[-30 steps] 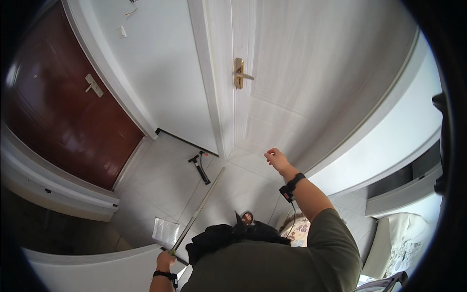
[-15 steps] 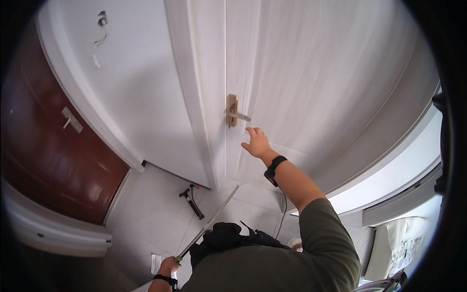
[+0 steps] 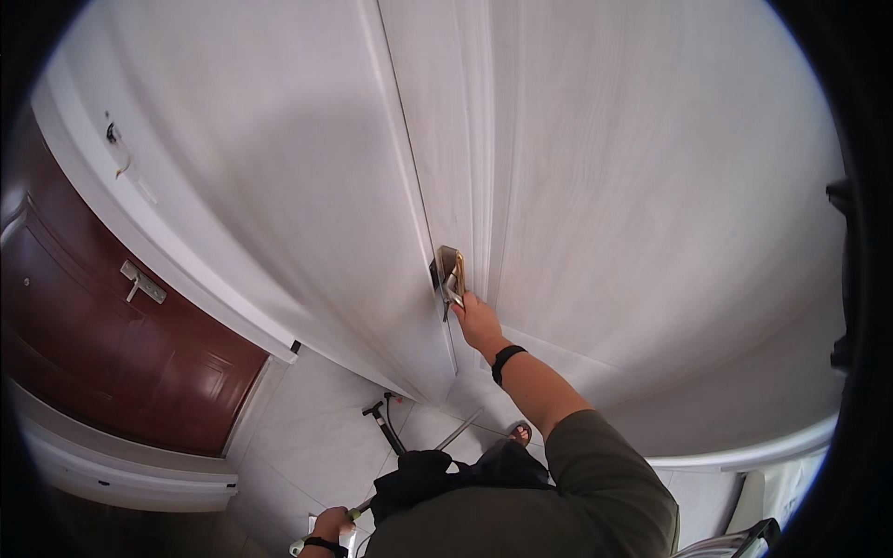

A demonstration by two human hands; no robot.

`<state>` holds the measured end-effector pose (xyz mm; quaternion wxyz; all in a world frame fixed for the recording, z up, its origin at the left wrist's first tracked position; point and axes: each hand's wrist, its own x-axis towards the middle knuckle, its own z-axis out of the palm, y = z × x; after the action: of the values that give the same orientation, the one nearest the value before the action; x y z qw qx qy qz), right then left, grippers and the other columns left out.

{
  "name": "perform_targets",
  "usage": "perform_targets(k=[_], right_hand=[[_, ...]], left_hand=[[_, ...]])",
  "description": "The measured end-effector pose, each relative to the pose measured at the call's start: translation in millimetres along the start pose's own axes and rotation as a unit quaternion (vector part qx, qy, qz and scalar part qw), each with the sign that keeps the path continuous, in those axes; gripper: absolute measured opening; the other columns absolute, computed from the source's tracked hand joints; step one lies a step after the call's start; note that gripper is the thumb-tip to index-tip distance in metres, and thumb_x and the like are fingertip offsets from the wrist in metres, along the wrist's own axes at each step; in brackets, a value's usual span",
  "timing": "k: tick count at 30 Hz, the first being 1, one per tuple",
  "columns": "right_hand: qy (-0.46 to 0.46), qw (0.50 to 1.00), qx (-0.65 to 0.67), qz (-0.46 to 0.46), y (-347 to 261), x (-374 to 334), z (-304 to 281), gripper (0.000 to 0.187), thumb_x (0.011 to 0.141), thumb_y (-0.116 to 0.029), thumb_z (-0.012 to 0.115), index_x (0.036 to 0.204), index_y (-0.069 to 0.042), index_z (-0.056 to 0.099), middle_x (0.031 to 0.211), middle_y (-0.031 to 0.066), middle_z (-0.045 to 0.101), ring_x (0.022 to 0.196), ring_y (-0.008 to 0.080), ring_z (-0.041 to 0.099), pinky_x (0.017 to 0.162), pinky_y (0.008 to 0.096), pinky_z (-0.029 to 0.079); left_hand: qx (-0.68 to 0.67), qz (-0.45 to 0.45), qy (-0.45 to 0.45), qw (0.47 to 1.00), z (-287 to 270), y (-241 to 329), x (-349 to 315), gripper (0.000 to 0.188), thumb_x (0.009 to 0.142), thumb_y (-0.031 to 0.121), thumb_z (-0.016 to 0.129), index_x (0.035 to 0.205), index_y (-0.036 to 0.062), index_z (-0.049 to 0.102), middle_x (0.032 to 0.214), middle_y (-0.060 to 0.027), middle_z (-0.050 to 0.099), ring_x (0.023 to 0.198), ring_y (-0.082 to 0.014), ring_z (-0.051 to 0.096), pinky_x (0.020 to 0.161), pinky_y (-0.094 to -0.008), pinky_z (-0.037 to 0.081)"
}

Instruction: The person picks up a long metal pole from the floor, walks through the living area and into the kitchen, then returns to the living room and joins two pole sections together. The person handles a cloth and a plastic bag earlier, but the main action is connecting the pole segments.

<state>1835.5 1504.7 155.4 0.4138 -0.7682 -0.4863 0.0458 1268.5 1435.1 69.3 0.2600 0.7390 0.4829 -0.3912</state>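
Note:
My right hand (image 3: 479, 321) is closed on the lever of the brass-coloured door handle (image 3: 450, 258), fixed near the left edge of a pale wood-grain door (image 3: 651, 186). A thin dark line runs down that edge. Low at the left, my left hand (image 3: 330, 523) is wrapped round the green grip (image 3: 355, 512) of a long thin pole. The pole (image 3: 458, 431) slants across the floor to the upper right, its middle hidden behind my body and a black bag or cloth (image 3: 456, 472). What sits at its far end cannot be made out.
A black hand pump (image 3: 384, 428) with a hose lies on the floor. At the left stands a reddish-brown door (image 3: 112, 325) with a silver handle. Wires (image 3: 121, 160) hang from a hole in the wall. A sandalled foot (image 3: 521, 433) shows below my right arm.
My right hand has reached the lever and closed on it. The view has shifted nearer the pale door, and a dark line now shows along its edge. My left hand still grips the pole.

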Motion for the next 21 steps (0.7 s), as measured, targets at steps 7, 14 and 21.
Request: perform_targets(k=[7,14,21], right_hand=[[-0.085,0.992,-0.081,0.054,77,126,-55,0.034,0.094,-0.035,0.048,0.103,-0.003,0.044,0.093,0.0245,0.062,0.086,0.044,0.06,0.075,0.0519,0.047],[-0.104,0.974,-0.11,0.169,183,225,-125,0.045,0.095,-0.042,0.04,0.116,-0.003,0.046,0.114,0.0268,0.058,0.108,0.0436,0.054,0.091,0.0499,0.043],[-0.033,0.964,-0.168,0.203,270,271,-184,0.045,0.097,-0.04,0.039,0.11,0.002,0.046,0.106,0.028,0.06,0.1,0.0426,0.058,0.086,0.0487,0.045]], left_hand=[[-0.002,-0.031,-0.022,0.999,-46,123,19,0.036,0.07,0.026,0.063,0.1,0.0057,0.067,0.101,-0.0184,0.066,0.097,-0.0347,0.062,0.082,-0.0423,0.05],[-0.096,-0.042,0.028,0.994,-91,222,42,0.042,0.071,0.033,0.071,0.102,0.0052,0.065,0.101,-0.0178,0.066,0.097,-0.0343,0.062,0.082,-0.042,0.05],[-0.194,0.008,0.107,0.975,-133,286,103,0.048,0.07,0.034,0.074,0.104,0.0031,0.061,0.1,-0.02,0.065,0.098,-0.0358,0.061,0.082,-0.0428,0.049]])
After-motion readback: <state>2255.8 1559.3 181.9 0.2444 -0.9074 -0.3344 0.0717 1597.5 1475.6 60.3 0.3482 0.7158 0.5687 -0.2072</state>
